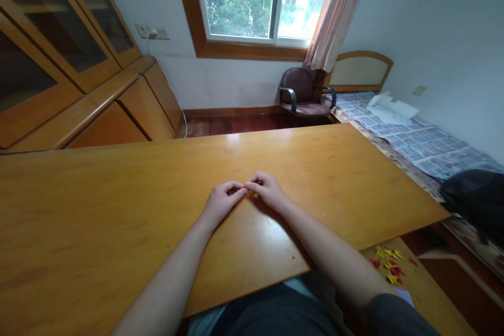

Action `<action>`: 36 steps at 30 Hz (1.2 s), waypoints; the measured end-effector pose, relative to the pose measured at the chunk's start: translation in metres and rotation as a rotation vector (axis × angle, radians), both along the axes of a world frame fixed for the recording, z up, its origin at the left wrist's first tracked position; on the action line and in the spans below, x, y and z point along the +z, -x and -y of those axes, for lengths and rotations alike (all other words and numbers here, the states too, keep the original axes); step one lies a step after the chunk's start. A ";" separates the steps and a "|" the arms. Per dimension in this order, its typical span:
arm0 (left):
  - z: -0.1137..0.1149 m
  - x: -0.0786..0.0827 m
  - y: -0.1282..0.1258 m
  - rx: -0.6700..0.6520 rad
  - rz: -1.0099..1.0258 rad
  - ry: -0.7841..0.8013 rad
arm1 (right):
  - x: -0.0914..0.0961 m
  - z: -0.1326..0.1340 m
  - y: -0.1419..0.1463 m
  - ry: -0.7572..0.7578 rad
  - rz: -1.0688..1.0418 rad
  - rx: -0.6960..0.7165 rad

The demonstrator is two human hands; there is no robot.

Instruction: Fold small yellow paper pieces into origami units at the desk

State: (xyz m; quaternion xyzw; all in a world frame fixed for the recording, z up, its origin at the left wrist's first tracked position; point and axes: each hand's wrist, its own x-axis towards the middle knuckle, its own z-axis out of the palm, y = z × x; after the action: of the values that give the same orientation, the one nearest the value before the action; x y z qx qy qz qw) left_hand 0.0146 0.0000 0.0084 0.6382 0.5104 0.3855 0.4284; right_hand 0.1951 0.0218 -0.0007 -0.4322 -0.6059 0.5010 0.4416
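Note:
Both of my hands rest on the wooden table [118, 210], near its middle, with their fingertips meeting. My left hand [221, 200] is curled, its fingers pinched together toward the right hand. My right hand [266, 189] is curled the same way, thumb and fingers pressed against the left fingertips. Whatever sits between the fingertips is too small to make out. Both forearms lie across the table's near edge.
A low surface at lower right carries small yellow and red folded paper pieces [389, 263]. A bed [417, 142] with a dark bag [476, 197] runs along the right. A maroon armchair [305, 94] stands under the window. Wooden cabinets [79, 73] line the left wall.

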 end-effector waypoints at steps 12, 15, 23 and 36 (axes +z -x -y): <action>-0.001 0.000 0.004 0.091 0.122 0.066 | 0.004 0.001 -0.002 0.031 0.086 0.085; -0.002 -0.002 0.004 0.076 0.091 0.036 | 0.003 0.000 -0.003 -0.006 0.119 0.087; -0.005 -0.008 0.004 0.099 0.068 0.015 | 0.005 0.002 -0.002 -0.146 0.262 0.106; -0.003 -0.003 0.001 0.143 0.045 -0.026 | 0.006 0.003 0.002 -0.229 0.328 0.087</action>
State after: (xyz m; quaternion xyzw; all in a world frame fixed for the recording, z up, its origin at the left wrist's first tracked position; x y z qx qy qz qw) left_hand 0.0136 0.0034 0.0058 0.5969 0.5399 0.4357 0.4030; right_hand 0.1927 0.0188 0.0050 -0.4284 -0.7408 0.3703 0.3614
